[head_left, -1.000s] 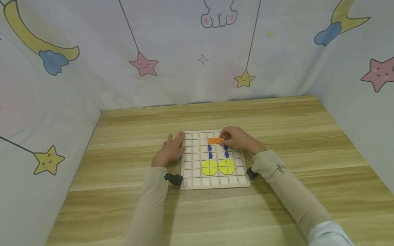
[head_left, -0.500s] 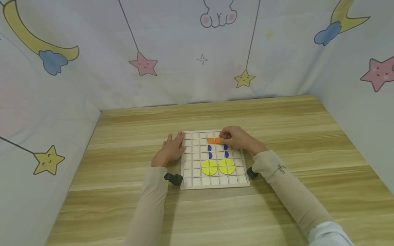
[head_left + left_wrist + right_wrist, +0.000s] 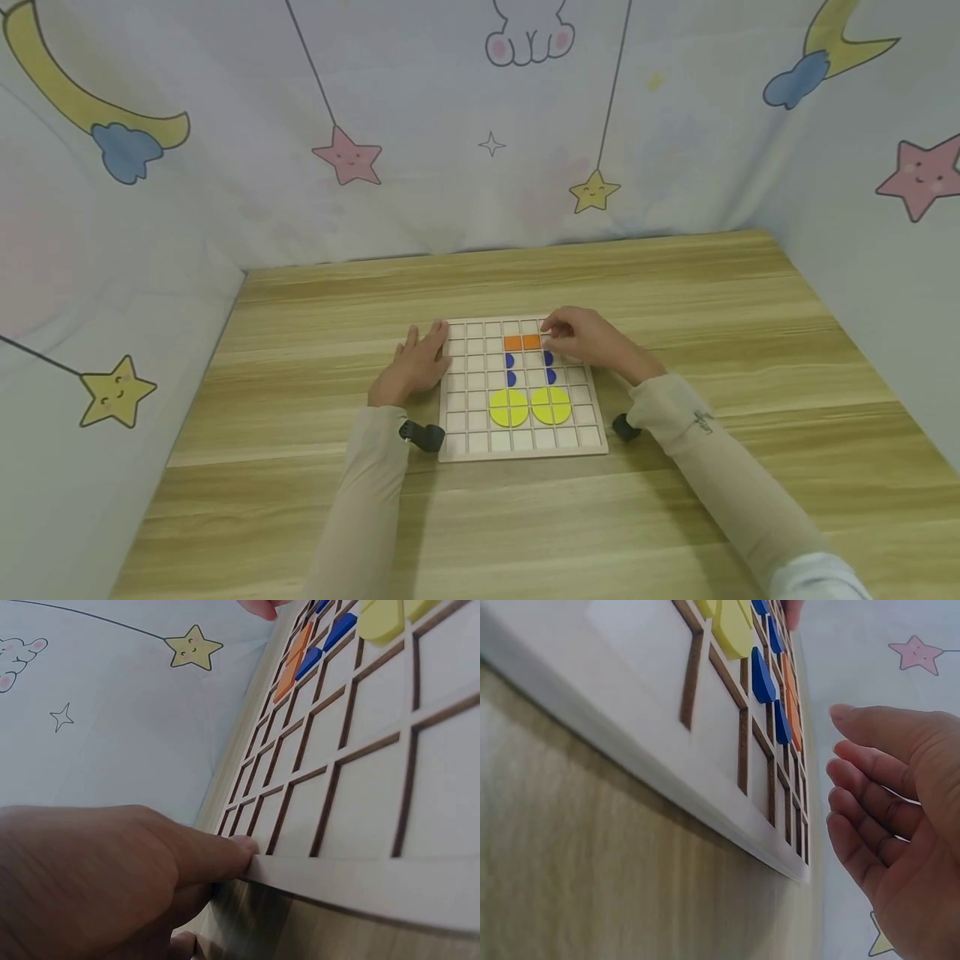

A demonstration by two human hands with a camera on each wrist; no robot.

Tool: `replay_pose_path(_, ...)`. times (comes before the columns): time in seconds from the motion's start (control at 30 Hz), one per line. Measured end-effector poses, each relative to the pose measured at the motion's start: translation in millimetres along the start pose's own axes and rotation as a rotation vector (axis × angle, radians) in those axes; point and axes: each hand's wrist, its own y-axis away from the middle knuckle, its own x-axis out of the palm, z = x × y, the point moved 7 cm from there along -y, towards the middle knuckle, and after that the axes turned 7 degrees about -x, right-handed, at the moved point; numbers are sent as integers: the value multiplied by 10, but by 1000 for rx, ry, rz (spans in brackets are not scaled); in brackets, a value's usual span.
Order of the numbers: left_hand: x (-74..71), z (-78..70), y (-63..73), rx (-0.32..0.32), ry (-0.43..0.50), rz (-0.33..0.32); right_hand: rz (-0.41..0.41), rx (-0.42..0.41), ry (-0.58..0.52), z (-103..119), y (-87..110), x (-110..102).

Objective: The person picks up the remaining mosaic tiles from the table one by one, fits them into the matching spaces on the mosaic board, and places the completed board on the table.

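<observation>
A pale wooden grid board [image 3: 522, 457] lies on the table. Two orange squares [image 3: 512, 343] sit side by side in its upper cells. Below them are blue half-round pieces [image 3: 512, 378] in two columns, then two yellow circles [image 3: 551, 406] made of quarter pieces. My left hand [image 3: 412, 365] rests at the board's upper left edge; in the left wrist view a fingertip [image 3: 244, 851] touches the rim. My right hand [image 3: 592, 337] hovers over the upper right corner, beside the orange squares. In the right wrist view its fingers [image 3: 862, 776] are loosely bent, with nothing between them and the thumb.
The wood-grain table [image 3: 337, 308] extends around the board on every side. A printed cloth [image 3: 420, 208] with stars and moons hangs behind and at both sides. Each wrist carries a small black camera, as on the left wrist camera [image 3: 423, 436].
My right hand has drawn slightly right and away from the right orange square, which stays in its cell. Its fingertips have parted. My left hand stays at the board's edge.
</observation>
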Motion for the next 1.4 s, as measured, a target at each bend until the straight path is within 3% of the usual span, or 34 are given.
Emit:
replay_pose_path(0.3, -4, 7, -13, -5, -2, 0, -31, 34, 53, 19, 170, -112)
replay_pose_path(0.73, -1, 5, 0, 1, 6, 5, -45, -1, 75, 167, 511, -249)
replay_pose_path(1.03, 3, 14, -17, 9, 0, 3, -120, -11, 94, 110, 803, -382)
replay_pose_path(1.4, 9, 19, -21, 6, -9, -4, -152, -16, 81, 29, 1083, -426)
